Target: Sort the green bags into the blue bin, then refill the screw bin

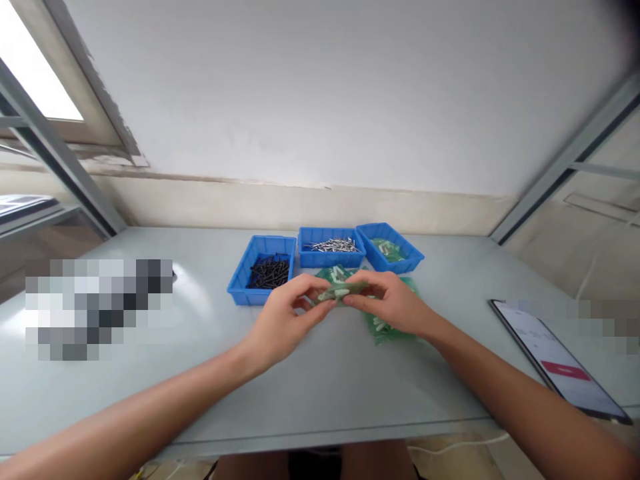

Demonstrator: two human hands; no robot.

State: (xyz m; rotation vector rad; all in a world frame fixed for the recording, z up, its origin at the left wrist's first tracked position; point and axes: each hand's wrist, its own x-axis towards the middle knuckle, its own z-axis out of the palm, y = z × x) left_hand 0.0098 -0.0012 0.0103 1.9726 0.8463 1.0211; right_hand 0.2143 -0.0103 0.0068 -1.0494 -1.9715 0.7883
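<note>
My left hand (290, 312) and my right hand (390, 298) pinch a small green plastic bag (341, 292) from both sides, above the table's middle. Pale elongated pieces show inside it; their exact kind is hard to make out. Behind and below the hands lie more green bags (383, 331) with similar pale pieces, partly covered by my right hand. A blue bin of black screws (270, 272) stands just beyond my left hand. Beside it, another blue bin holds silvery screws or nails (334, 245). The right-hand blue bin (409, 261) has a green bag in it.
The grey table (320, 400) runs up to a white wall. A large phone or tablet (557, 363) with a lit screen lies at the right. A blurred-out object (95, 310) is at the left. Metal frame posts (565, 157) slant up on both sides.
</note>
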